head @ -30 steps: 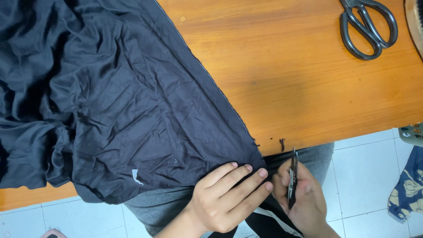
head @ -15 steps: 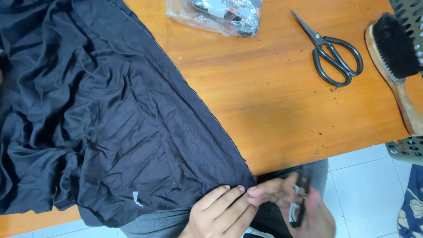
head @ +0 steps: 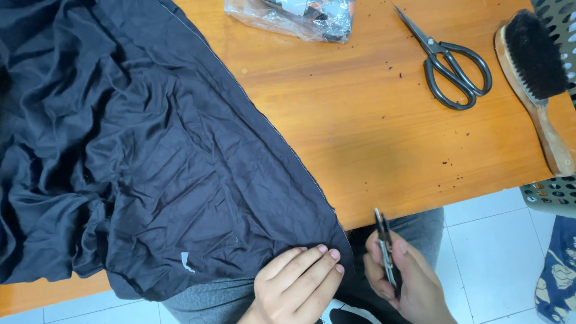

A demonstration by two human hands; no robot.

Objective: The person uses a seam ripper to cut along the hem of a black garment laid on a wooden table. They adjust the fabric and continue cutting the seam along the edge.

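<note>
Dark cloth [head: 138, 156] lies spread and wrinkled over the left part of a wooden table [head: 384, 144], its straight stitched edge running diagonally down to the near table edge, where a corner hangs over toward the person's lap. The left hand [head: 297, 282] rests flat on that hanging corner, fingers together and extended, pressing the cloth down rather than pinching it; this appears to keep the edge taut and still. Just beside it, the right hand [head: 408, 279] is closed around small thread snips [head: 387, 252], blades pointing up and away from the body, tips near the cloth's corner but apart from it. Whether the blades are parted cannot be told. A small pale tag [head: 187, 262] shows on the cloth near the lower hem.

Farther out on the table lie black scissors [head: 450, 63], shut, a wooden brush with dark bristles [head: 537, 84] along the right edge, and a clear plastic bag [head: 294, 15] of goods at the far side. A perforated basket [head: 552, 192] sits beyond the table's right corner, above a tiled floor [head: 498, 258].

Compared with half a second before, the right hand has moved clear of the left: its fingers then reached across to the cloth's corner, and the snips now stand more upright. The left hand has kept its place.
</note>
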